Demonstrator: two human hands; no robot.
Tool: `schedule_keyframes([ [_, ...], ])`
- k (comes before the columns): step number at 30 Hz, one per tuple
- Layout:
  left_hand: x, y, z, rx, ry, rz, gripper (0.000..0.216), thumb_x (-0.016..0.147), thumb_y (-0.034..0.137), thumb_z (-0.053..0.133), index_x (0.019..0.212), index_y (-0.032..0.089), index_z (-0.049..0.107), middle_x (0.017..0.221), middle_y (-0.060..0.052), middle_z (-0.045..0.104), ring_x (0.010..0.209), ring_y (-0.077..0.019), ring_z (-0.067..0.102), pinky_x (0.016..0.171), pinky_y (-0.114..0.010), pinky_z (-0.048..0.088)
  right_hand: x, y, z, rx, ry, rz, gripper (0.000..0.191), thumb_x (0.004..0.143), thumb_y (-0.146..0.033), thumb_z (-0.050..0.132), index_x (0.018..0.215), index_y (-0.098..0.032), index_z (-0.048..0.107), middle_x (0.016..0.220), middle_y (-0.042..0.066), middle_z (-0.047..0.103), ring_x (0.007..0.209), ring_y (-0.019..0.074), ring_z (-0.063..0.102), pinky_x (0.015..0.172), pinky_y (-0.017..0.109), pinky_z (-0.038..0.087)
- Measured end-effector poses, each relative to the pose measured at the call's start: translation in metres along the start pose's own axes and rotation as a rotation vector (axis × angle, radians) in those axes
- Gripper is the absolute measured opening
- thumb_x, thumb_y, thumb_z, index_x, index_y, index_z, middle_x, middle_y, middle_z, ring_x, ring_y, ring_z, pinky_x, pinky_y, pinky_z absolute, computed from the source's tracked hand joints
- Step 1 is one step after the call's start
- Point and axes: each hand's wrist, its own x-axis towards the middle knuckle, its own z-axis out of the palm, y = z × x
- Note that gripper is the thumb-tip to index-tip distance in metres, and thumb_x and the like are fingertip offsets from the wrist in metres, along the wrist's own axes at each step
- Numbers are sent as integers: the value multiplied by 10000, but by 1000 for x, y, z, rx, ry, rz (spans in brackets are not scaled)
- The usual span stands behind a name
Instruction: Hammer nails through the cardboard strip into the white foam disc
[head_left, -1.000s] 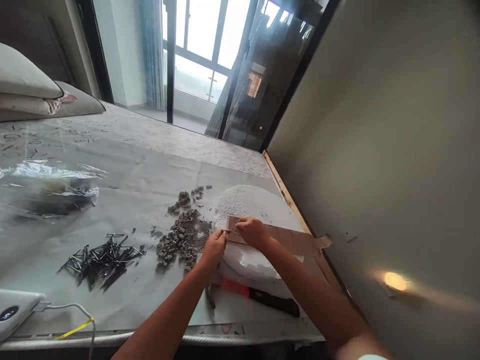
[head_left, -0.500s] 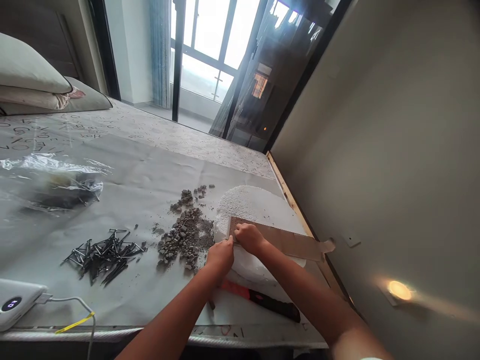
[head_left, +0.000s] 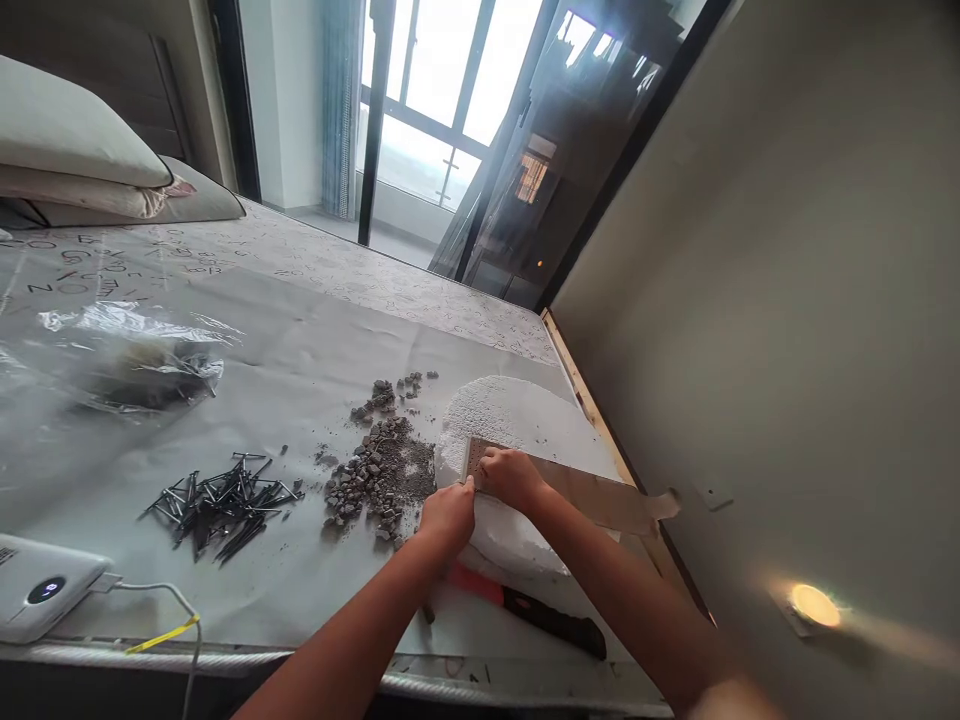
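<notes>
A flat brown board (head_left: 600, 497) lies across a white foam disc (head_left: 517, 400), its left end under my hands. My left hand (head_left: 448, 518) is closed at the near left corner of the board, thumb against its edge. Over the same end, my right hand (head_left: 516, 478) has its fingers curled and pinched together on the board's face; whatever is between them is too small or hidden to make out. Just below the disc lies a hammer (head_left: 551, 622) with a red and black handle, its head partly hidden by my left arm.
Grey rubble (head_left: 375, 470) lies left of the disc. Further left are a heap of nails (head_left: 225, 505) and a clear plastic bag (head_left: 150, 360). A white power bank (head_left: 52, 590) with a cable sits by the bed's front edge. The wall (head_left: 810, 330) rises at the right.
The whole view has shifted slightly, so things appear a little further right. Both hands stay at the same end of the board.
</notes>
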Motion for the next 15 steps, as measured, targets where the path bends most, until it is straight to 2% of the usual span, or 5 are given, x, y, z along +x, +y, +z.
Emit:
schedule_keyframes([
  [4, 1, 0, 0, 18, 7, 9, 503, 823, 87, 354, 1320, 135, 417, 1096, -158, 629, 968, -247, 609, 773, -347, 481, 2, 0, 2, 21, 4, 30, 235, 848, -204, 441, 800, -135, 660, 879, 116, 656, 800, 180, 625, 677, 240, 447],
  [7, 1, -1, 1, 18, 10, 12, 495, 828, 98, 350, 1314, 150, 425, 1100, -148, 629, 973, -242, 608, 773, -338, 480, 0, 0, 0, 30, 31, 68, 212, 850, -184, 437, 860, -125, 640, 922, 118, 646, 784, 172, 626, 664, 234, 442],
  [10, 1, -2, 2, -13, 6, -3, 504, 819, 89, 349, 1313, 146, 428, 1099, -154, 629, 976, -246, 606, 782, -346, 474, -7, 4, -12, 26, 73, 119, 230, 871, -150, 386, 930, -117, 606, 972, 123, 627, 767, 169, 625, 640, 237, 435],
  [13, 2, -3, 3, -142, 57, -7, 487, 807, 90, 367, 1282, 132, 463, 1101, -164, 625, 989, -254, 594, 819, -367, 454, -14, 13, -32, 90, 197, 163, 275, 911, -175, 332, 944, -128, 601, 975, 109, 624, 785, 166, 618, 656, 243, 432],
  [15, 3, -2, 2, -368, 131, -6, 410, 825, 139, 374, 1203, 143, 531, 1087, -145, 631, 994, -235, 583, 832, -350, 447, -19, 17, -44, 223, 271, 103, 269, 914, -204, 362, 902, -145, 624, 942, 84, 634, 796, 148, 611, 688, 230, 431],
])
